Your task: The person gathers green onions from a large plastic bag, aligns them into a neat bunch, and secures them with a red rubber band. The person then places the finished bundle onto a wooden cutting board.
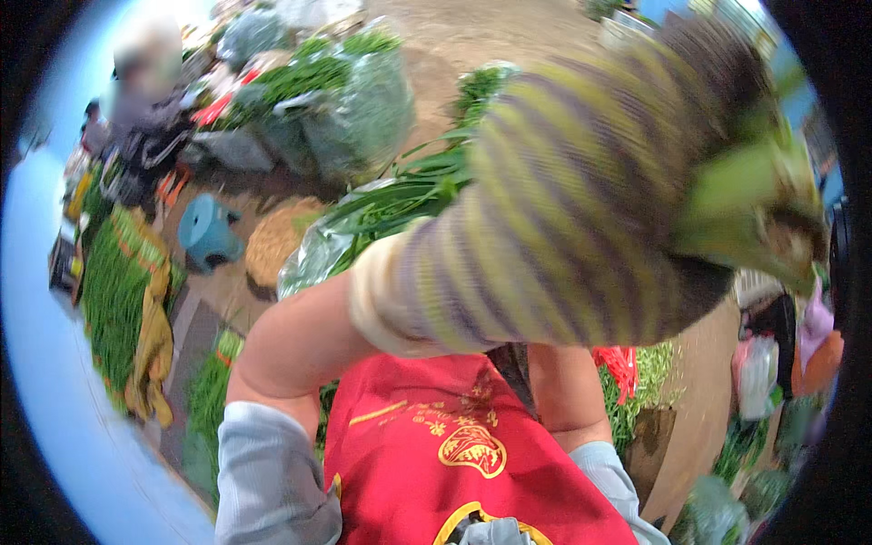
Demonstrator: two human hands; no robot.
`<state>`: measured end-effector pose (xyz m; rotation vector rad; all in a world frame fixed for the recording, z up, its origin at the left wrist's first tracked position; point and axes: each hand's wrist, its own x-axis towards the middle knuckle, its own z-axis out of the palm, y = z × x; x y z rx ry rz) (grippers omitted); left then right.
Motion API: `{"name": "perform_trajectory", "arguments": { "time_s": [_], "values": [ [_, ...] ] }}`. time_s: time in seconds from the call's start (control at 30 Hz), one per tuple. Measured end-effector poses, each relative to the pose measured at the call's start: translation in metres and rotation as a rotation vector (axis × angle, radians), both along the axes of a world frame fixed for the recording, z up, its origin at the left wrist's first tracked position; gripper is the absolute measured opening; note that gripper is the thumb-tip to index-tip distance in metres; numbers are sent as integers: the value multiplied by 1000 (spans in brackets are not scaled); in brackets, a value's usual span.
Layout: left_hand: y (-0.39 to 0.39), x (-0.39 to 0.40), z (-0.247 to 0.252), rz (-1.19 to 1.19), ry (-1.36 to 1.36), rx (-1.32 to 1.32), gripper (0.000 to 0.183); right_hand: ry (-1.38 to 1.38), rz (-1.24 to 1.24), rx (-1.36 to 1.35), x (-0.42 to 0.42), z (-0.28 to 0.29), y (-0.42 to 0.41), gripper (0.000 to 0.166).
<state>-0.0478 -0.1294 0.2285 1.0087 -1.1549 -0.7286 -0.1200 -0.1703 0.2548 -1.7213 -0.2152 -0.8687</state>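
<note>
My left hand (593, 197), in a knitted glove with yellow-green and grey stripes, is raised close to the camera and reaches across to the right. It is blurred by motion. Its dark-coated fingers close around a green vegetable piece (739, 204) with pale and brownish parts, too blurred to name more exactly. My right forearm (569, 388) goes up behind the glove, and that hand is hidden. Just beyond my left wrist, long green leaves (402, 197) lie in clear plastic (317, 255). A red apron (409, 449) with yellow print covers my front.
Bundled greens (116, 300) and a yellow cloth (153, 340) lie at left. Nearby stand a blue plastic stool (208, 231) and a round tan object (276, 238). Bagged greens (320, 75) are ahead, with a person (146, 102) behind. Red ties (618, 368) hang beside cut greens (654, 375) at right.
</note>
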Motion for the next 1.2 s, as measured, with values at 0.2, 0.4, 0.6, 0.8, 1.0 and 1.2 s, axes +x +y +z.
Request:
{"name": "perform_trajectory", "arguments": {
  "time_s": [0.2, 0.4, 0.6, 0.8, 1.0, 1.2],
  "values": [
    [-101, 44, 18, -123, 440, -264, 53, -55, -575, -578, -24, 58, -112, 65],
    [-170, 96, -66, -278, 904, -208, 62, 541, -862, -1182, -19, 32, -237, 52],
    [-185, 76, -217, 448, 726, 507, 53, 1117, -679, -1141, -25, -140, -321, 43],
    [-188, 70, -284, 619, 218, 419, 60, 1327, -430, -959, 0, -242, -323, 31],
    [-258, 41, -255, 439, -802, 279, 55, 1329, -357, -961, 4, -257, -338, 45],
    [-274, 43, -295, 388, -1050, 337, 53, 1203, -387, -951, 0, -261, -346, 77]
  ]
}}
